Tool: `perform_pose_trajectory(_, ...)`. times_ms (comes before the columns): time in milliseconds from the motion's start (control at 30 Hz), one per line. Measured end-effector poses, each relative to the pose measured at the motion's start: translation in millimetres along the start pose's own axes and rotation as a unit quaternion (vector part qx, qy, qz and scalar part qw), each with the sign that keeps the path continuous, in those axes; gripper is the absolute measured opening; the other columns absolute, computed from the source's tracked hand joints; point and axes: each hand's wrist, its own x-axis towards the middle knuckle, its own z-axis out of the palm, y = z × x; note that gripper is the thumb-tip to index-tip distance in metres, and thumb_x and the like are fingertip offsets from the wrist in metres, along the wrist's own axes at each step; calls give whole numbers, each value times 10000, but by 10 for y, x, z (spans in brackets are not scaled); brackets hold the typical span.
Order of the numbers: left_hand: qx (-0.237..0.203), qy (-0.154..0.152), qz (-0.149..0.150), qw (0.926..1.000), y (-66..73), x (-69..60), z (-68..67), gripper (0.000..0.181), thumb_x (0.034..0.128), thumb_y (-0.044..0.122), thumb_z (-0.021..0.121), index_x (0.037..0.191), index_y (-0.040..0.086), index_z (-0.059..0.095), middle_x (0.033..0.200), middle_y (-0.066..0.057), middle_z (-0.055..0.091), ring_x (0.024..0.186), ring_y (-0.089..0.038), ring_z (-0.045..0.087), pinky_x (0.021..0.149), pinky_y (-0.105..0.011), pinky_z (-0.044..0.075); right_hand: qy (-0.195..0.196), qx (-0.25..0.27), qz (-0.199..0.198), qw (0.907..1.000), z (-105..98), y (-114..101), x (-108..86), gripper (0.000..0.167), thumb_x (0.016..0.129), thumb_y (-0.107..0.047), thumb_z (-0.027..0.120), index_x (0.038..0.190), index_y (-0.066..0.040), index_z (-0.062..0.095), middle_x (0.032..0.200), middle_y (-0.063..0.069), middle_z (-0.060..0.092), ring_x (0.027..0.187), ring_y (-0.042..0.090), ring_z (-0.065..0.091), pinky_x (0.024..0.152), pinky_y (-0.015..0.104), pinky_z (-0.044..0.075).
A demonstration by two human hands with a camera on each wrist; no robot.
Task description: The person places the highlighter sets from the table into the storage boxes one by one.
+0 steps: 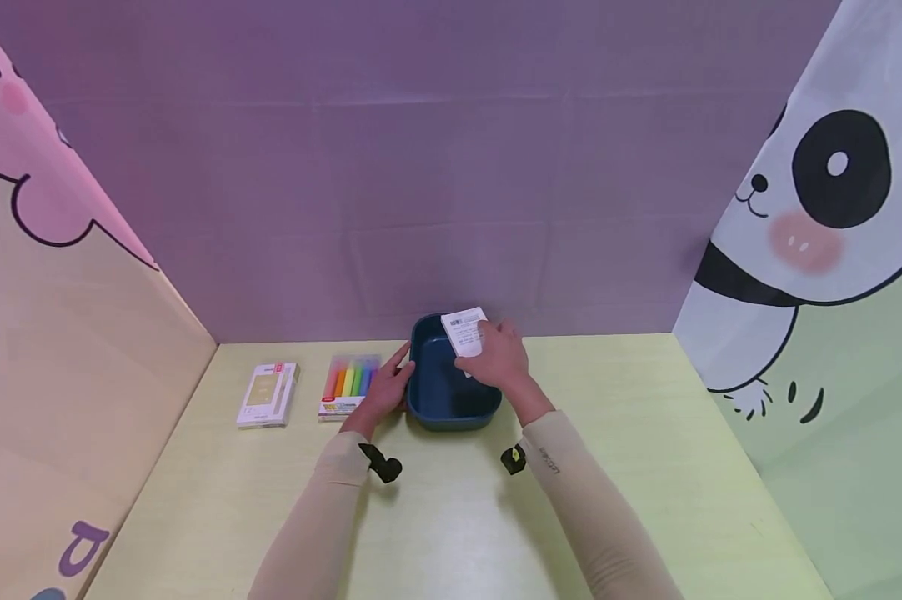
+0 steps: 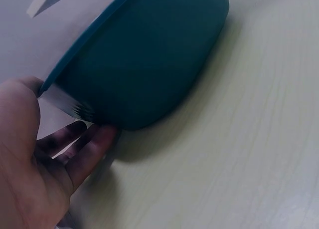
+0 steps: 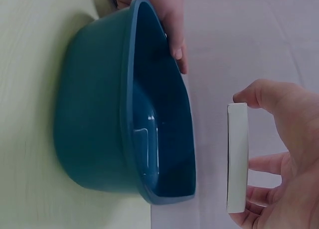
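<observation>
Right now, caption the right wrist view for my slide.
Right hand holds a white box above a teal basin; left hand beside its rim.

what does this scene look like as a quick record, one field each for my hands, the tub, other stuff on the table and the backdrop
right hand: holds a small white box above the tub, not touching it
left hand: touches the tub's left side
tub: blue, upright on the table
other items: marker pack beside the left hand; larger white box farther left, both lying flat
backdrop: purple, behind the table
</observation>
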Motion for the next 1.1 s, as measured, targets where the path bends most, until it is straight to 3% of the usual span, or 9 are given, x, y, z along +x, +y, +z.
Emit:
perform_pose_trajectory(200,177,11,172,9997,-19,12,27,511,1032,345,464,1523,340,320,1078,-196,539,650,-238,580,486,-320,515,-171,-197,30,9997,79,-23,11,811,759,-489,750,1411,-105,458,1188,140,476,1050,269,421,841,404,469)
perform_pose_trajectory(500,270,-13,-43,9996,58,-7,18,510,1038,346,450,1526,358,303,1188,-225,538,737,-273,609,540,-364,548,-243,-428,-60,9988,164,-97,36,835,757,-480,758,1432,-98,448,1211,163,475,1052,283,415,852,409,469)
perform_pose_trajectory(867,199,-102,-24,9997,70,7,31,514,1043,324,443,1535,316,294,1140,-228,554,553,-218,556,516,-334,521,-369,-633,-121,9972,284,-81,53,787,762,-482,749,1392,-92,483,1177,167,495,1004,310,459,828,429,467)
perform_pose_trajectory(1100,144,-66,-65,9999,48,-4,25,512,1037,335,456,1527,340,307,1147,-220,552,586,-220,575,533,-327,524,-440,-563,-107,9974,325,-96,22,786,770,-467,750,1395,-76,477,1188,173,488,1010,314,453,850,433,458)
